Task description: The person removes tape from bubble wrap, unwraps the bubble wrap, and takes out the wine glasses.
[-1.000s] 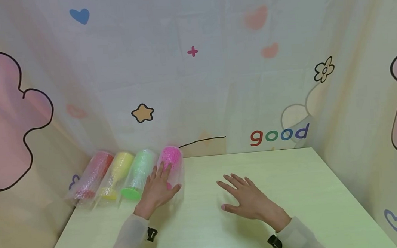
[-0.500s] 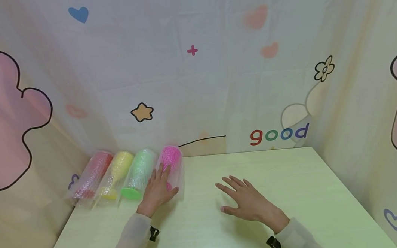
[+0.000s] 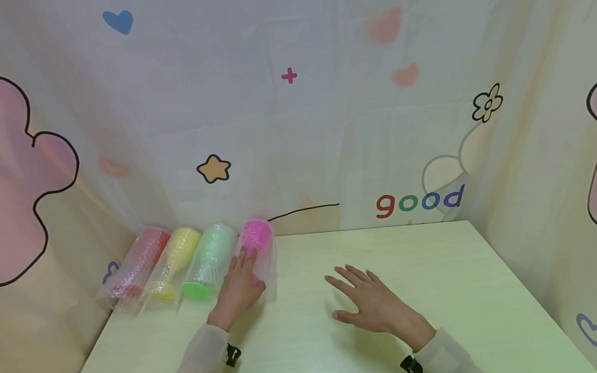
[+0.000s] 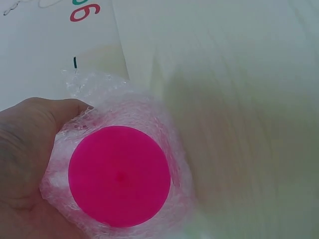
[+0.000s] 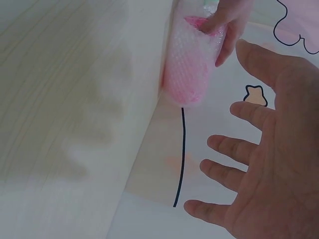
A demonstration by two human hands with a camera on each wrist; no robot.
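A pink goblet [image 3: 256, 234] in clear bubble wrap lies at the back of the table, its rim end against the backdrop. My left hand [image 3: 237, 291] grips it from above, thumb on its right side. In the left wrist view its round pink foot [image 4: 119, 177] faces the camera, with the left thumb [image 4: 62, 110] bent against the wrap; the other fingers are hidden there. My right hand [image 3: 375, 303] hovers over the table to the right, fingers spread, holding nothing. In the right wrist view the wrapped goblet [image 5: 187, 74] is beyond its fingertips.
Left of the pink goblet lie three more wrapped ones: green [image 3: 211, 258], yellow [image 3: 177, 260] and red [image 3: 142, 262]. The pale table [image 3: 307, 349] meets a printed cloth backdrop [image 3: 295, 130] behind, with cloth on both sides.
My left hand has shifted slightly right, and its thumb and fingers have drawn in round the pink goblet. The right hand has barely moved. The goblets lie where they were.
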